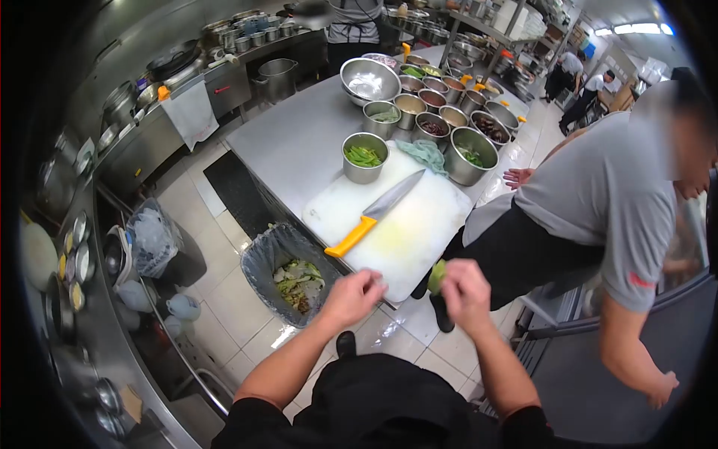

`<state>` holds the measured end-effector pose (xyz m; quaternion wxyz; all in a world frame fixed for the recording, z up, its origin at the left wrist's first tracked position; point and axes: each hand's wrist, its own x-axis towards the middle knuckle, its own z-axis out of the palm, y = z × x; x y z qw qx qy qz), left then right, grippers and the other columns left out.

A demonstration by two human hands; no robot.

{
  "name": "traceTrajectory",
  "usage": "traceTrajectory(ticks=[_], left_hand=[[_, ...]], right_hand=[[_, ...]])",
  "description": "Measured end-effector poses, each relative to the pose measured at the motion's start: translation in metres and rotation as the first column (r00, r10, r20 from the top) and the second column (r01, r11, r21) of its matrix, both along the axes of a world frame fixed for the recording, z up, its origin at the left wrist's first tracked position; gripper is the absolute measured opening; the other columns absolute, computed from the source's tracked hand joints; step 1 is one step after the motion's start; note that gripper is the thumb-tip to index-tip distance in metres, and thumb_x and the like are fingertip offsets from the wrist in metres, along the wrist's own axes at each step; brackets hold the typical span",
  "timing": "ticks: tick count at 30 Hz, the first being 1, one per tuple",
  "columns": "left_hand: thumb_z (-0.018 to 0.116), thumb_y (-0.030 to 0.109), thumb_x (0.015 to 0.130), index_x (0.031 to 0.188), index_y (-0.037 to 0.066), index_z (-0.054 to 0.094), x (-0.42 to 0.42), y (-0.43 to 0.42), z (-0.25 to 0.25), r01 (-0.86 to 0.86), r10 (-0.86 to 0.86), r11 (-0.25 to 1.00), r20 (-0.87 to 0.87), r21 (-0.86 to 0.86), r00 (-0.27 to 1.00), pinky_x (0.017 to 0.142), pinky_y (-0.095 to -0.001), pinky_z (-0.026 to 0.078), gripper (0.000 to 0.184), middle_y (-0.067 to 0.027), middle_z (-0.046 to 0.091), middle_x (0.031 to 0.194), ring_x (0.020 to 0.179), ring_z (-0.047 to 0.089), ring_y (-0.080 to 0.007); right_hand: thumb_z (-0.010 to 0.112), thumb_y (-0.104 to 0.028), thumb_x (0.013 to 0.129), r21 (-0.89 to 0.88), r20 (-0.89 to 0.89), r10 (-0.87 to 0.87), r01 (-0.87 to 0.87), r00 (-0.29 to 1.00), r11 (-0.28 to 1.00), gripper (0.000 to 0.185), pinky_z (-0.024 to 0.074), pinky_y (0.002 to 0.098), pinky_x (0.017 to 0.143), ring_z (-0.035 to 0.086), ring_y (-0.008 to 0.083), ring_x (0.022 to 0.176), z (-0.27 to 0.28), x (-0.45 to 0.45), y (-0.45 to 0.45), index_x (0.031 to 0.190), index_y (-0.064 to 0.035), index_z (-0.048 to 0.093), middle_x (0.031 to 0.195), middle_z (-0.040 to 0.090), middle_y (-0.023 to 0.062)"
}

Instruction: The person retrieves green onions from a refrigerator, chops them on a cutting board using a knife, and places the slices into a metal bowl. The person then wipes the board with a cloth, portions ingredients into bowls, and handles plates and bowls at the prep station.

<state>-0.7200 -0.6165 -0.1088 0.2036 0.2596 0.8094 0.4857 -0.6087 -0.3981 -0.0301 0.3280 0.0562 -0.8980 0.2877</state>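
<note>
My right hand (465, 295) is closed on a small green vegetable piece (436, 277), held off the right front corner of the white cutting board (441, 209). Its exact kind is not clear. Over the board's near edge, my left hand (351, 299) has its fingers curled together; whatever they may hold is hidden. A chef's knife (381, 209) with a yellow handle lies diagonally on the board, touched by neither hand. At the board's far left stands a steel pot of cut green vegetables (364, 157). A green cloth (421, 153) is bunched along the far edge.
Below the table's left side is a lined bin (288, 280) with vegetable scraps. Several steel containers and a large bowl (370, 81) crowd the far table. Close on my right, a co-worker in a grey shirt (598, 179) bends beside a low counter (636, 359). Another bin (161, 239) stands left.
</note>
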Motion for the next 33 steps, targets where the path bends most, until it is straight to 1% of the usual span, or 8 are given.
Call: traceTrajectory(ticks=[2, 5, 12, 16, 20, 26, 29, 33], left_hand=[[0.073, 0.029, 0.088, 0.113, 0.006, 0.068, -0.036, 0.01, -0.004, -0.062, 0.038, 0.996, -0.32, -0.065, 0.947, 0.084, -0.0431, 0.054, 0.035, -0.0169, 0.066, 0.112, 0.099, 0.066, -0.0343], [0.074, 0.028, 0.086, 0.12, 0.009, 0.065, -0.077, 0.036, -0.024, -0.14, 0.03, 0.975, -0.522, -0.172, 0.852, 0.091, -0.0462, 0.05, 0.04, -0.015, 0.062, 0.117, 0.107, 0.06, -0.0358], [0.07, 0.023, 0.086, 0.133, 0.019, 0.057, -0.121, 0.069, -0.04, -0.085, -0.146, 0.884, -0.445, -0.46, 0.883, 0.091, -0.0491, 0.05, 0.049, -0.0171, 0.058, 0.113, 0.107, 0.057, -0.037], [0.063, 0.022, 0.09, 0.138, 0.018, 0.051, -0.126, 0.07, -0.02, -0.037, -0.181, 0.782, -0.283, -0.622, 0.942, 0.091, -0.0502, 0.051, 0.049, -0.0196, 0.057, 0.116, 0.11, 0.058, -0.0395], [0.057, 0.023, 0.093, 0.132, 0.009, 0.05, -0.113, 0.054, 0.009, -0.048, -0.08, 0.699, -0.145, -0.713, 0.986, 0.088, -0.0518, 0.052, 0.042, -0.0269, 0.06, 0.117, 0.106, 0.063, -0.0451], [0.054, 0.023, 0.095, 0.109, 0.001, 0.052, -0.111, 0.001, 0.015, 0.027, -0.147, 0.681, -0.1, -0.732, 0.984, 0.08, -0.056, 0.05, 0.026, -0.0275, 0.065, 0.085, 0.088, 0.064, -0.0485], [0.054, 0.021, 0.095, 0.105, 0.002, 0.051, -0.106, -0.033, 0.028, 0.006, -0.197, 0.755, -0.219, -0.655, 0.956, 0.075, -0.057, 0.049, 0.021, -0.0268, 0.064, 0.081, 0.081, 0.063, -0.0486], [0.052, 0.021, 0.096, 0.108, 0.008, 0.052, -0.097, -0.049, 0.068, 0.11, -0.254, 0.62, -0.066, -0.777, 0.965, 0.073, -0.057, 0.052, 0.017, -0.0277, 0.063, 0.087, 0.079, 0.065, -0.0486]], right_hand=[[0.07, 0.007, 0.079, 0.073, -0.098, -0.068, 0.075, 0.993, 0.994, 0.02, 0.0543, 0.0366, 0.069, 0.066, 0.0315, 0.084, 0.019, -0.029, 0.013, 0.098, -0.0015, 0.069, 0.097, 0.065, 0.0156], [0.074, 0.004, 0.077, 0.124, -0.211, -0.094, 0.122, 0.973, 0.985, 0.026, 0.0524, 0.0382, 0.074, 0.065, 0.0305, 0.085, 0.008, -0.073, 0.033, 0.101, -0.0035, 0.069, 0.098, 0.066, 0.0125], [0.074, -0.014, 0.08, 0.297, 0.238, -0.069, -0.005, 0.969, 0.955, 0.027, 0.0467, 0.0433, 0.091, 0.057, 0.0287, 0.11, -0.139, -0.109, 0.063, 0.106, -0.0111, 0.07, 0.118, 0.062, 0.0083], [0.076, -0.014, 0.079, 0.15, 0.203, -0.096, 0.066, 0.974, 0.987, 0.025, 0.0468, 0.0427, 0.09, 0.057, 0.0285, 0.108, -0.137, -0.122, 0.079, 0.102, -0.0095, 0.069, 0.108, 0.062, 0.0068], [0.075, -0.014, 0.079, 0.131, 0.185, 0.169, -0.194, 0.968, 0.972, 0.019, 0.0465, 0.0415, 0.088, 0.057, 0.0287, 0.101, -0.141, -0.152, 0.088, 0.097, -0.0098, 0.068, 0.104, 0.06, 0.0071], [0.073, -0.014, 0.079, 0.168, 0.206, -0.05, 0.015, 0.977, 0.986, 0.014, 0.0448, 0.0409, 0.084, 0.054, 0.0286, 0.097, -0.147, -0.167, 0.038, 0.092, -0.0107, 0.067, 0.099, 0.056, 0.0071], [0.073, -0.013, 0.078, 0.134, 0.208, -0.143, 0.117, 0.968, 0.984, 0.014, 0.0444, 0.0414, 0.083, 0.053, 0.0289, 0.096, -0.15, -0.171, 0.011, 0.091, -0.0114, 0.066, 0.098, 0.055, 0.0072], [0.074, -0.013, 0.077, 0.088, 0.25, -0.209, 0.193, 0.946, 0.977, 0.015, 0.0446, 0.0415, 0.083, 0.053, 0.0289, 0.096, -0.152, -0.174, -0.006, 0.091, -0.0114, 0.066, 0.098, 0.055, 0.0076]])
